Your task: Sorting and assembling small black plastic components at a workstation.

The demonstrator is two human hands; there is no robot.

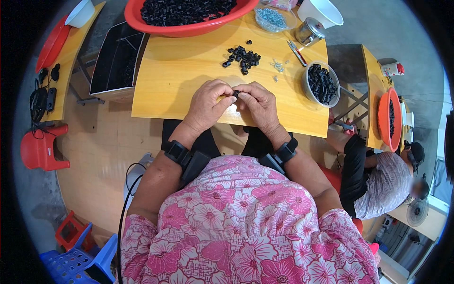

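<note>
Over the near part of the yellow table, my left hand and my right hand meet with thumbs and fingertips pinched together. Between them is a small black plastic part, mostly covered by the fingers, so its exact kind does not show. Just beyond my hands lies a loose pile of small black plastic parts. To the right of that pile, a few small silvery screws are scattered on the tabletop.
A red basin heaped with black parts stands at the back. At right are a clear tub of black parts, thread snips, a metal canister and a tub of screws. A seated person is at far right.
</note>
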